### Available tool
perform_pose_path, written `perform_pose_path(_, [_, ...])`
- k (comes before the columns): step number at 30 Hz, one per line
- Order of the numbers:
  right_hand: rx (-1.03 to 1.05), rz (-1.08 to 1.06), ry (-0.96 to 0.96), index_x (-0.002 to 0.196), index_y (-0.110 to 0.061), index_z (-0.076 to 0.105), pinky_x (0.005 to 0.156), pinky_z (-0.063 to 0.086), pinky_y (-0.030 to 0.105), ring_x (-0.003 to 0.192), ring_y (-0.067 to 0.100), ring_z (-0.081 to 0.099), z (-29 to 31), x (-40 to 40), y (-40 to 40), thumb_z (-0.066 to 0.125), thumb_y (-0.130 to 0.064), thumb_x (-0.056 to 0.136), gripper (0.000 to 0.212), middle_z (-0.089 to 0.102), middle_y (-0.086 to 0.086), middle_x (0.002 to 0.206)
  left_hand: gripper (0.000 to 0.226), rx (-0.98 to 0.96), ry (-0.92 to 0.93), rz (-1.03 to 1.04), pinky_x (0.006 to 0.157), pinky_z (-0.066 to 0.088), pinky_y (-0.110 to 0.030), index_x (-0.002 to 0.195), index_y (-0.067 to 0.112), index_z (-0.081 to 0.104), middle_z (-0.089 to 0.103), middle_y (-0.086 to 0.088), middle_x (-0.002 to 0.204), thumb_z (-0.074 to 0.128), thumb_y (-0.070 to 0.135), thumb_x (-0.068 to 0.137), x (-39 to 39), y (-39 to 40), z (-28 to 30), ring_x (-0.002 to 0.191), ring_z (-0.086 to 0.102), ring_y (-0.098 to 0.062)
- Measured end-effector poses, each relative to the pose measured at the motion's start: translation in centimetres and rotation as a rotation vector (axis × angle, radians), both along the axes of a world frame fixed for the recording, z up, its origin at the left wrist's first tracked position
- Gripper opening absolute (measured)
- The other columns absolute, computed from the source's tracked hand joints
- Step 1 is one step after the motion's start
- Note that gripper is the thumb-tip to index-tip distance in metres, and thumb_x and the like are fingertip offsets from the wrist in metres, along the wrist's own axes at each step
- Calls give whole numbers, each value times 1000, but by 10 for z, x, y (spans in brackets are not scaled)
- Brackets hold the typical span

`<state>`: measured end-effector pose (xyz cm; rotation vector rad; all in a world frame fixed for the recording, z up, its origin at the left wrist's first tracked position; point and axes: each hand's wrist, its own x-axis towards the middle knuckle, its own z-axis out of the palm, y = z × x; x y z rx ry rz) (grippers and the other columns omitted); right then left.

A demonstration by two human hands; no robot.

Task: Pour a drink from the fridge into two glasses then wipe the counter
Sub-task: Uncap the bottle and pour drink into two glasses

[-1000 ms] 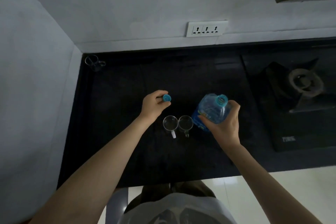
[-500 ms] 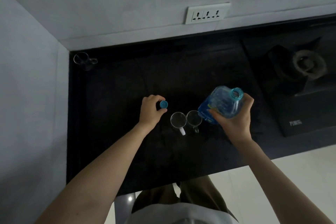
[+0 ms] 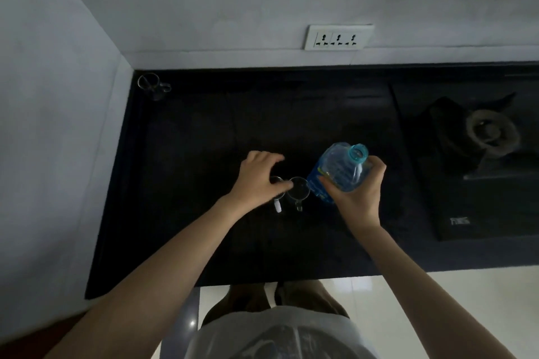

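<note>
Dark counter (image 3: 180, 213), right hand (image 3: 354, 198) gripping uncapped bottle (image 3: 338, 172), left hand (image 3: 258, 181) fingers curled around left of two glasses (image 3: 298, 189)

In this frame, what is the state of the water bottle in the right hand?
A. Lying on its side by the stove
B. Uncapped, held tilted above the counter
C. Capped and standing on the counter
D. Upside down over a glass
B: the right hand grips the bottle tilted, its open blue neck showing no cap.
</note>
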<state>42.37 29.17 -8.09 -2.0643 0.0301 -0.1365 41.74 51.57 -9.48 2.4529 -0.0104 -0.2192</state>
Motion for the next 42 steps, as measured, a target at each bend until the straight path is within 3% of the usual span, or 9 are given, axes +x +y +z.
perform_pose_path(4, [-9,67,1,119,-30,31,79,50,10,111,6,49,-3,4,-9,90,-25,64,81,41,0,122,75,184,108,-171,115,20,-42,142,25,38,46,6,138,71,39,77,-15,-18,-8,134,25,-17])
perform_pose_path(9, [-47,140,8,134,-15,33,84,45,13,115,5,43,-6,7,-18,90,-25,65,90,37,-2,127,76,294,90,-144,116,16,-45,145,24,34,44,5,142,71,31,79,-21,-37,-11,137,21,-21])
perform_pose_path(16, [-95,215,59,128,-18,36,67,40,-1,101,-3,45,4,17,-29,89,-30,65,84,42,-9,120,56,240,110,-95,109,22,-40,130,26,49,56,6,126,73,33,80,-9,-57,-10,131,27,-23])
perform_pose_path(20, [-60,254,97,128,-22,36,71,41,8,104,0,50,16,26,-35,89,-29,65,82,48,-6,124,50,93,62,24,101,31,-36,117,31,51,57,11,119,76,38,75,-4,-59,-4,124,33,-21])
perform_pose_path(23, [-63,277,74,127,-24,38,70,40,8,101,-5,49,30,37,-37,89,-27,65,80,46,-8,124,43,70,-85,53,93,24,-28,113,29,53,61,15,110,75,36,76,6,-60,20,118,35,-15])
perform_pose_path(26, [-118,300,-5,131,-20,41,77,39,9,107,2,48,48,54,-37,90,-26,64,83,45,-9,124,52,75,-142,80,94,25,-27,120,26,50,59,14,112,76,37,76,16,-56,50,116,35,-13])
perform_pose_path(32, [-302,338,-236,136,-13,42,98,43,33,120,20,46,98,91,-30,91,-21,62,89,48,3,128,51,-61,-242,132,95,39,-34,109,30,52,59,18,106,81,41,68,26,-46,99,110,43,-12])
perform_pose_path(37, [-488,366,-475,134,-3,46,101,44,49,120,32,48,138,114,-22,87,-24,65,83,53,15,129,54,-149,-314,113,92,40,-25,114,27,56,57,19,106,84,33,68,38,-39,132,106,47,-7])
perform_pose_path(42, [-678,357,-683,128,1,50,96,45,49,112,39,53,164,131,-18,89,-23,64,79,56,20,122,52,-263,-286,85,92,45,-21,112,27,56,61,14,106,85,26,68,47,-33,148,103,56,0])
